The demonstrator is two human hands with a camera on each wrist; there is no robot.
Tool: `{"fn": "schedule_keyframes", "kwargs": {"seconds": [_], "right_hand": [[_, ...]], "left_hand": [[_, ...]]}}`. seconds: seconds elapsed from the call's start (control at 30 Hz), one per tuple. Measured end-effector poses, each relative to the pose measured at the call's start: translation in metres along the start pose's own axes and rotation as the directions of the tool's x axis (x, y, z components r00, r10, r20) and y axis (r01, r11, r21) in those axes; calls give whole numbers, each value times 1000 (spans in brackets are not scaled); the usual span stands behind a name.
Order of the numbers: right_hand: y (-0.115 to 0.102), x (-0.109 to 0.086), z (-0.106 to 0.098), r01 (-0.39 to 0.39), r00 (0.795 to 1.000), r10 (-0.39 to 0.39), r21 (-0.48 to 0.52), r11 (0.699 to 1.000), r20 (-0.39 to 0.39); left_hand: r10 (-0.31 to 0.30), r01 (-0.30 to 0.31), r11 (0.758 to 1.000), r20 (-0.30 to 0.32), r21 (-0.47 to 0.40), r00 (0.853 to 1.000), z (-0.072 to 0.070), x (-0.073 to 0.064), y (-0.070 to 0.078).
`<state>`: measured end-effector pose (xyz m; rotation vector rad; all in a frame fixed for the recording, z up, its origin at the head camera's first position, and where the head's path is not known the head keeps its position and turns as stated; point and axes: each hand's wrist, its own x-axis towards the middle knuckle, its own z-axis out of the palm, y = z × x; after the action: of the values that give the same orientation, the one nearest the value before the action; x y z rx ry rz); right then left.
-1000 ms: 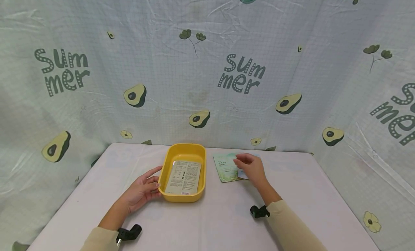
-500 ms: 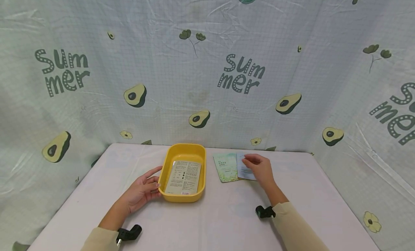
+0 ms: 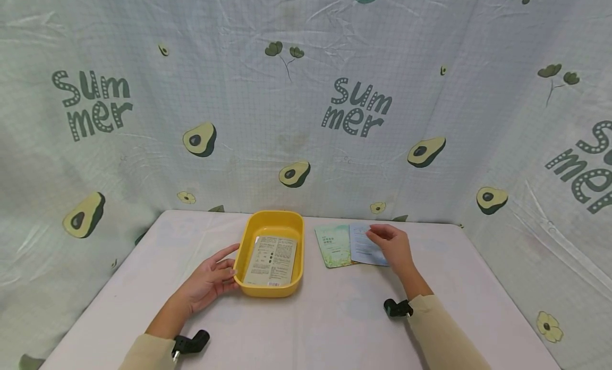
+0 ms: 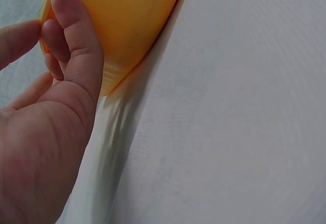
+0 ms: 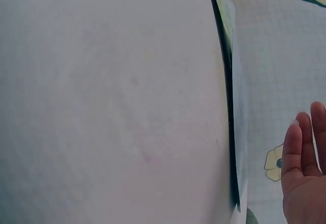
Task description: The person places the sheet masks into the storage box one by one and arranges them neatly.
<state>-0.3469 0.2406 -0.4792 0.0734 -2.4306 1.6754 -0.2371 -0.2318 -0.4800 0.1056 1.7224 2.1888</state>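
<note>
A yellow plastic tray stands on the table, and a flat pale packet lies inside, its side of small print and a barcode facing up. My left hand rests against the tray's left side, relaxed fingers touching the outer wall and rim. To the tray's right lie a green packet and a light blue packet, the blue one overlapping the green one's right edge. Above the blue packet's right part is my right hand, its fingers loosely bent and nothing in them; it hides that packet's right side.
The table has a pale pink cover. Behind and beside it hangs a white cloth printed with avocados, flowers and "summer" lettering. A small black camera sits on the right wrist; another camera is on the left.
My right hand has moved right across the packets, off the green one's edge, uncovering more of the light blue packet. The left hand and tray stay in place.
</note>
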Motion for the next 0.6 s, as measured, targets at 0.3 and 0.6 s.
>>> {"fn": "schedule_keyframes", "kwargs": {"seconds": [0.3,0.6], "right_hand": [[3,9,-8,-41,999,42,-24,999,12],[6,17,-13,-21,1000,23,-72,997,20]], "left_hand": [[2,-2,1000,14,-8,1000,0,1,1],[-1,1,1000,15,-12,1000,0,0,1]]}}
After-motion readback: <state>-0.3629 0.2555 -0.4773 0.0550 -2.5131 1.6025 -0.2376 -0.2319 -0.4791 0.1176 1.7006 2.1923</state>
